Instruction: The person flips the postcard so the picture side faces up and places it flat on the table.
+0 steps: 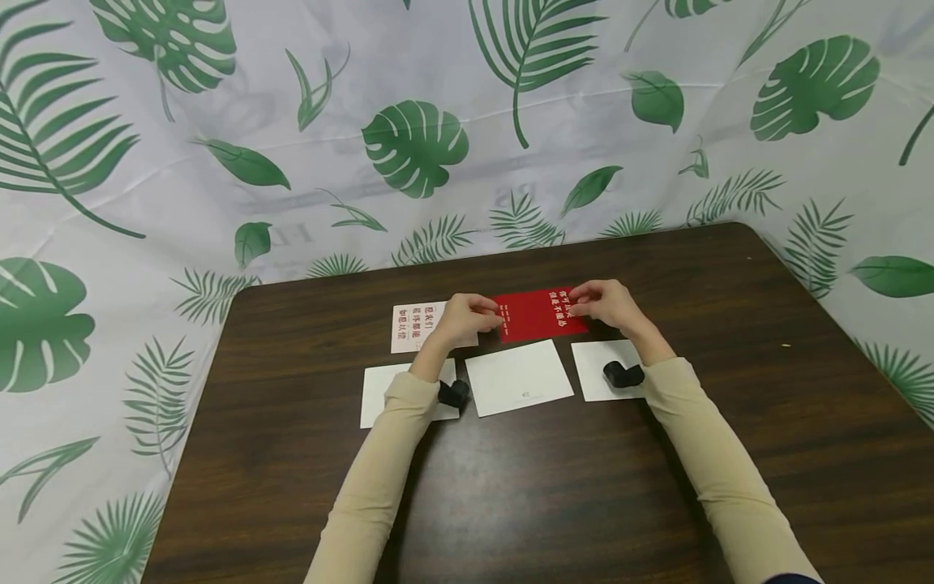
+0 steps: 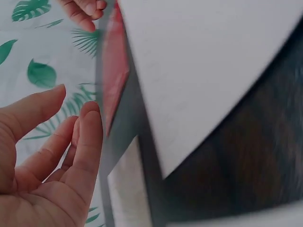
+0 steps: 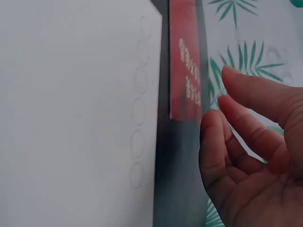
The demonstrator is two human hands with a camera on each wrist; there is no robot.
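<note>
A red card [image 1: 531,316] with white printed characters lies on the table behind a row of white cards. At its left end is my left hand [image 1: 465,319], partly over a white card with red characters [image 1: 410,328]. My right hand [image 1: 607,305] is at the other end, its fingertips over the red card's printing. In the left wrist view, the left thumb and fingers [image 2: 89,137] are parted with nothing between them. The right wrist view likewise has the right thumb and fingers [image 3: 214,137] apart and holding nothing. Whether any fingertip touches the card, I cannot tell.
A blank-looking white card [image 1: 520,380] lies in the middle of the front row. Another white card [image 1: 379,389] lies under the left wrist and a third white card [image 1: 593,369] under the right. Behind the dark wooden table [image 1: 540,495] hangs a leaf-patterned cloth [image 1: 321,195].
</note>
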